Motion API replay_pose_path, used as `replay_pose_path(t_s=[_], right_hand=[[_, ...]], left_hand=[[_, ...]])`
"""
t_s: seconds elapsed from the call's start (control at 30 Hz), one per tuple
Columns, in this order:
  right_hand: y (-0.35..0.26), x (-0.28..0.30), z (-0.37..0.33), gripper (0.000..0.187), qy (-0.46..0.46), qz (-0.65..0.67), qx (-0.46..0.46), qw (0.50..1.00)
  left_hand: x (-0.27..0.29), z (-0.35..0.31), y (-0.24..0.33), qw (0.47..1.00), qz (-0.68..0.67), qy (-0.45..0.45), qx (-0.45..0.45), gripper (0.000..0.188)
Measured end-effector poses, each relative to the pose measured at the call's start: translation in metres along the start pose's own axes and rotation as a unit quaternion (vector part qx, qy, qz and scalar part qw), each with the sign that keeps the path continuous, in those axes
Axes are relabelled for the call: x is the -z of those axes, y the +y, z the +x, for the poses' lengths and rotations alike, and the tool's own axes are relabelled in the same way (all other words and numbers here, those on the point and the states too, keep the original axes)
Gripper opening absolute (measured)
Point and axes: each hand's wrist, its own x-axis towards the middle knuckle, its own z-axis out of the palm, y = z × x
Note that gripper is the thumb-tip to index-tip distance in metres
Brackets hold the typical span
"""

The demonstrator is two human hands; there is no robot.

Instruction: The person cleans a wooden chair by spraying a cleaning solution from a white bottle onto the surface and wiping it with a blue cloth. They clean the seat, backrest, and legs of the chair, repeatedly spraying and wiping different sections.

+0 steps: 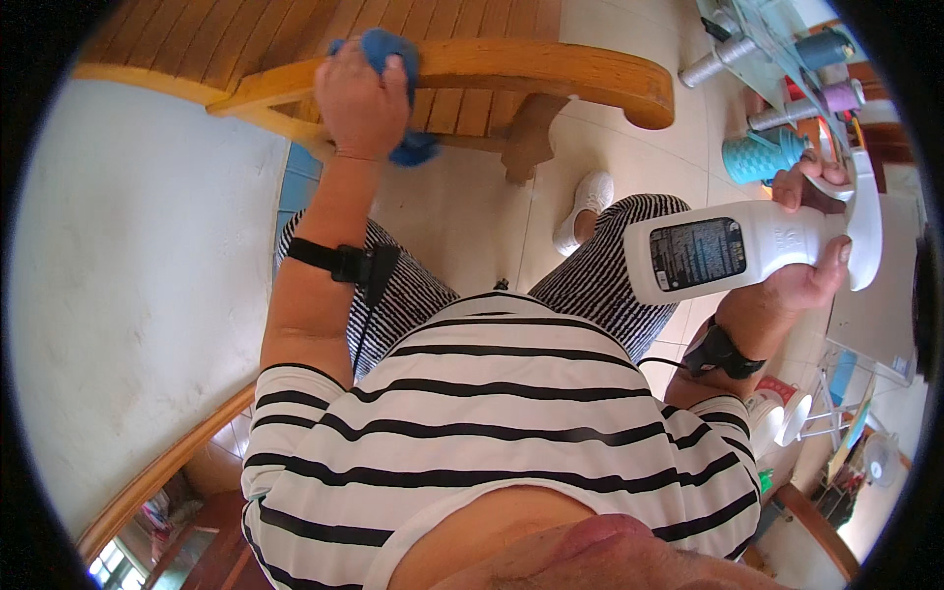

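My left hand (pixel 362 106) is closed on a blue cloth (pixel 395 57) and presses it against the wooden armrest (pixel 531 71) of a slatted wooden bench (pixel 211 34). Part of the cloth hangs down beside the wrist. Out to the right, my right hand (pixel 808 280) grips a white spray bottle (pixel 688 254) by its neck, just under the trigger head. The bottle lies tilted on its side in the air, its dark label facing up. The armrest's curled front end is bare.
A white wall (pixel 138 265) runs along my left. At the right stand a turquoise woven-look container (pixel 762 155) and a glass-topped rack (pixel 777 59) with metal legs. Tiled floor (pixel 472 216) shows between my legs. White buckets (pixel 777 413) stand behind my right elbow.
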Motion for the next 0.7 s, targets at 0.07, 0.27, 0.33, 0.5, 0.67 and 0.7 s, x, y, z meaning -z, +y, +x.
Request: replay_pose_path(t_s=[0.07, 0.27, 0.33, 0.5, 0.67, 0.7], right_hand=[[0.006, -0.001, -0.005, 0.060, 0.017, 0.006, -0.005, 1.000], [0.012, -0.006, 0.001, 0.062, 0.012, -0.011, 0.002, 1.000], [0.008, -0.014, 0.002, 0.061, 0.023, -0.024, -0.003, 0.999], [0.009, -0.002, -0.006, 0.062, 0.054, -0.041, -0.011, 0.998], [0.018, -0.001, -0.020, 0.064, 0.098, -0.084, -0.036, 0.991], [0.019, -0.002, -0.023, 0.064, 0.110, -0.089, -0.038, 0.989]], left_hand=[[-0.007, 0.010, 0.043, 0.998, -0.064, -0.021, 0.001, 0.040], [-0.006, 0.075, 0.200, 0.974, -0.172, -0.087, -0.122, 0.039], [-0.017, 0.080, 0.217, 0.970, -0.132, -0.120, -0.166, 0.041], [-0.006, 0.074, 0.157, 0.961, -0.161, -0.126, -0.187, 0.047], [0.003, 0.026, 0.026, 0.980, -0.057, -0.162, -0.100, 0.057], [0.001, 0.019, 0.001, 0.981, -0.025, -0.158, -0.113, 0.059]])
